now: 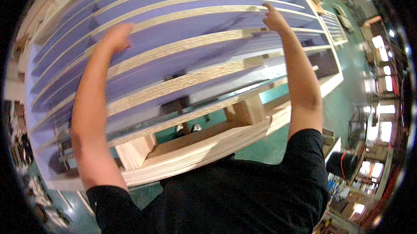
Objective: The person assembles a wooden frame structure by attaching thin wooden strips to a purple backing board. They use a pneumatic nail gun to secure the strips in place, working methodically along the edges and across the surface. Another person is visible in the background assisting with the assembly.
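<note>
Before me are several long boards with pale, chip-textured edges and bluish-purple surfaces between them. One long board (pixel 195 13) runs from my left hand to my right hand. My left hand (pixel 118 38) is closed at the left part of its edge, fingers curled and somewhat blurred. Farther right, my right hand (pixel 274 19) bends over the same edge, index finger stretched along it and the other fingers folded. The undersides of both grips are hidden. Both arms reach forward, well apart.
A pale wooden frame (pixel 195 162) with upright blocks (pixel 249 111) lies between my body and the boards. Green floor (pixel 354 75) shows at right. A black cylindrical container (pixel 342 165) with a red band stands at lower right. Timber pieces lie along the left.
</note>
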The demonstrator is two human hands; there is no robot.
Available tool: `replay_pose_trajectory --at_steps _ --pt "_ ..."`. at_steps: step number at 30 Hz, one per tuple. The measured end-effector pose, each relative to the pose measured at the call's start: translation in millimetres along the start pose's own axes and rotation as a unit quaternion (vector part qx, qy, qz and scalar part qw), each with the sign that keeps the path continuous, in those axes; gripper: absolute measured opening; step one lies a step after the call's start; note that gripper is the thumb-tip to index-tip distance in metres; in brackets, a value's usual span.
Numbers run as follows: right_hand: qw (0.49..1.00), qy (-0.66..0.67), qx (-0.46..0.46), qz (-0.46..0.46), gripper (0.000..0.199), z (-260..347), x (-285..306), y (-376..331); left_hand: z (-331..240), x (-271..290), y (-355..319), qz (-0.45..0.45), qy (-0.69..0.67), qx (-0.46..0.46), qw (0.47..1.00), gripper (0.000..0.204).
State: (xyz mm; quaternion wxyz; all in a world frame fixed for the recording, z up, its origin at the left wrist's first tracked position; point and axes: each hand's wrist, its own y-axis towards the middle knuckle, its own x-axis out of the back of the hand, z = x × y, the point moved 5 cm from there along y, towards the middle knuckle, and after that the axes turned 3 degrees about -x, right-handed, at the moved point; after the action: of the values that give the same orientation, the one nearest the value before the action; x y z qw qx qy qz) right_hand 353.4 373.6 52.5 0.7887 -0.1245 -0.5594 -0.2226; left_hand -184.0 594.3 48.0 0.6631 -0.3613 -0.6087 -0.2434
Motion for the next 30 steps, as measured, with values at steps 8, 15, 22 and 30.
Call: replay_pose_trajectory --at_steps 8,15,22,30 --pt "0.984 0.168 -0.052 0.011 0.073 -48.1 -3.3 5.2 -27.9 -17.9 47.7 0.056 -0.032 -0.028 0.998 0.034" --pt "0.968 0.248 0.013 0.037 0.067 11.0 -25.3 -14.2 -55.0 6.6 42.8 0.054 -0.03 -0.035 0.997 0.028" --pt "0.998 0.061 0.006 0.002 0.073 39.5 19.4 -57.7 -47.2 -27.1 82.3 0.009 -0.133 -0.023 0.991 0.03" --pt "0.968 -0.198 0.155 -0.017 0.03 186.9 -37.7 -64.2 18.3 4.3 -22.0 -0.082 -0.047 -0.045 0.994 0.069"
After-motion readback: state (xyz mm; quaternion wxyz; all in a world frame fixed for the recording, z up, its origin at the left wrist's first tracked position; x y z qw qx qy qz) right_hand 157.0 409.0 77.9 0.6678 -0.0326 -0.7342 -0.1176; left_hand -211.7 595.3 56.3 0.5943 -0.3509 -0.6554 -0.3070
